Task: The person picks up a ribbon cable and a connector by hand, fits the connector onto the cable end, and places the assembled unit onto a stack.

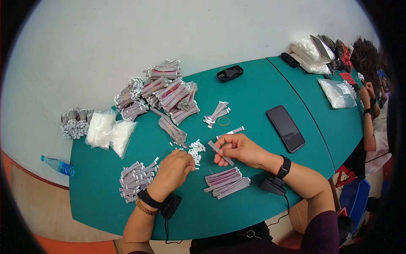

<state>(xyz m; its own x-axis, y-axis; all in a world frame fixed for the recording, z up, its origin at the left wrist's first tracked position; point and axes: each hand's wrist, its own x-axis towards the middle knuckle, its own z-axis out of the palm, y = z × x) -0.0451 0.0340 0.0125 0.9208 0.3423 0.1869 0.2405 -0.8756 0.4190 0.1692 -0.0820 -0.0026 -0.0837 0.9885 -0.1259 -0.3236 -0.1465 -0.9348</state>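
In my right hand (239, 150) a short, flat grey ribbon cable (214, 147) is pinched between thumb and fingers, slanting down to the right. My left hand (174, 166), fingers curled together, is at the near left edge of a pile of small white connectors (197, 149); its fingertips are partly hidden, and I cannot make out what they hold. Just below my right hand lies a row of grey and mauve ribbon cables (226, 182). A loose heap of cables with white ends (134, 180) lies left of my left wrist.
Banded cable bundles (171, 95) are stacked against the wall, beside clear bags of white pieces (100, 129). A small cable group (216, 115), a rubber band (223, 121), a phone (286, 128) and a black pouch (230, 73) lie farther off. Another person's hands (366, 94) are at far right.
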